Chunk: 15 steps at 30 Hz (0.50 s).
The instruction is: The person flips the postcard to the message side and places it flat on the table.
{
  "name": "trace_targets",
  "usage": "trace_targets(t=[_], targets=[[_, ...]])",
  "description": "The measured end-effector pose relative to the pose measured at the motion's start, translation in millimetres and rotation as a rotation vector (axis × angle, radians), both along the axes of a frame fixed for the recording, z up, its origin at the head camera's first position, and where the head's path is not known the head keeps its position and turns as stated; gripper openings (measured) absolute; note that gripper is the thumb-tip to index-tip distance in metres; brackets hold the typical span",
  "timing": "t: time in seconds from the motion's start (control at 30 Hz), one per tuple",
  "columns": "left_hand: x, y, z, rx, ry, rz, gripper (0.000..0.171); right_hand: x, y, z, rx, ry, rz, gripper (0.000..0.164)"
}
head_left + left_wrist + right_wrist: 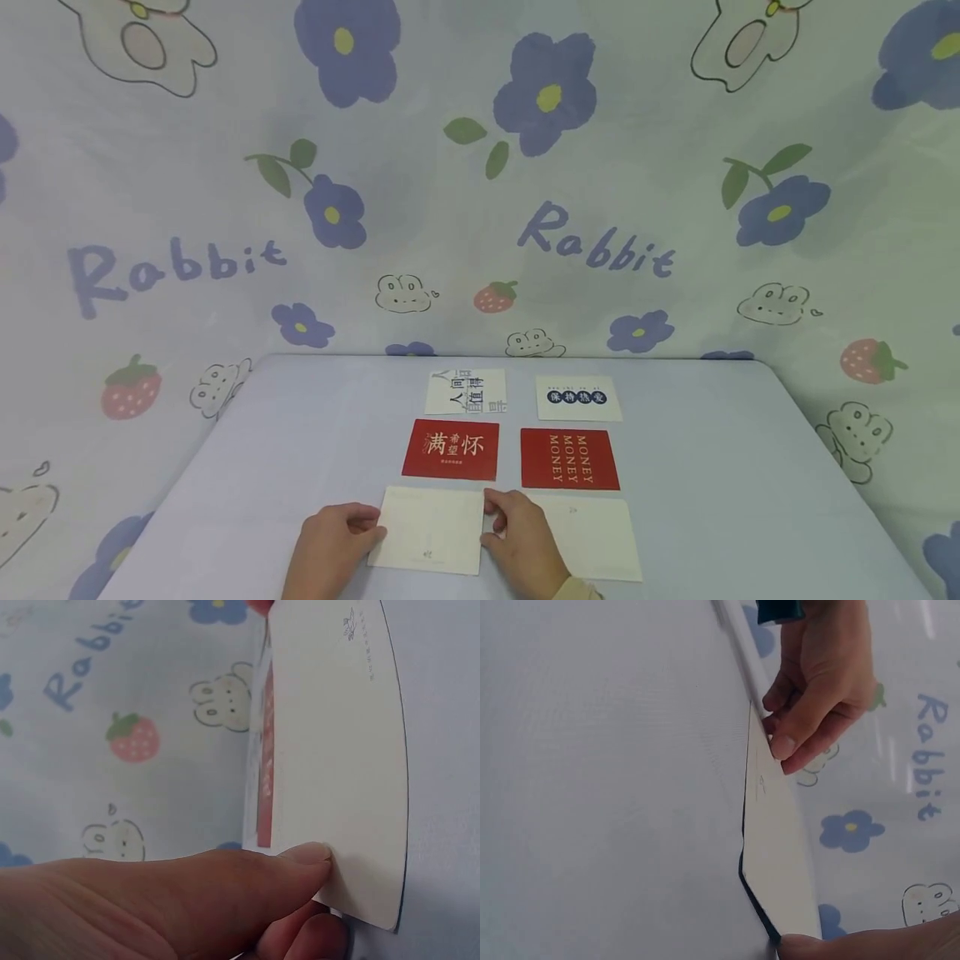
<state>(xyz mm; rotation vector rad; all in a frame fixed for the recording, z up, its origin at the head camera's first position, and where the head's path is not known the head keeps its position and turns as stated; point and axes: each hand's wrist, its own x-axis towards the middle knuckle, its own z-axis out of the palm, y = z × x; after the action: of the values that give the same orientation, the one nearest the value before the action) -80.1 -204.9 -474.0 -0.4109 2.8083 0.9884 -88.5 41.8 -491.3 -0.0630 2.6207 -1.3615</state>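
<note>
A cream postcard (431,531), its plain side with a small printed mark facing up, lies between my two hands at the front of the table. My left hand (335,542) pinches its left edge; in the left wrist view the thumb (300,859) is on top and curled fingers sit behind the card. At the opposite edge, my right hand (525,537) grips the card between thumb and fingers. In the right wrist view the postcard (769,840) is seen at a slant, a dark edge along its underside. Part of a second cream postcard (596,537) is hidden behind my right hand.
Behind the cream cards lie a red card with Chinese characters (451,462) and a red MONEY card (570,471). Farther back are a white card with dark lettering (480,404) and a white card with blue circles (577,412). A patterned curtain (420,208) hangs behind the table.
</note>
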Motion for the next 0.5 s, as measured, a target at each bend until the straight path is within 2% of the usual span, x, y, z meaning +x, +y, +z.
trace_targets(t=[0.23, 0.5], targets=[[-0.5, 0.6, -2.6, -0.011, 0.01, 0.002, 0.027, -0.8, -0.9, 2.2, 0.095, -0.008, 0.055, 0.05], [0.7, 2.6, -1.2, -0.036, 0.014, -0.001, 0.024, -0.4, -1.3, 1.2, 0.108, 0.006, 0.075, 0.048]])
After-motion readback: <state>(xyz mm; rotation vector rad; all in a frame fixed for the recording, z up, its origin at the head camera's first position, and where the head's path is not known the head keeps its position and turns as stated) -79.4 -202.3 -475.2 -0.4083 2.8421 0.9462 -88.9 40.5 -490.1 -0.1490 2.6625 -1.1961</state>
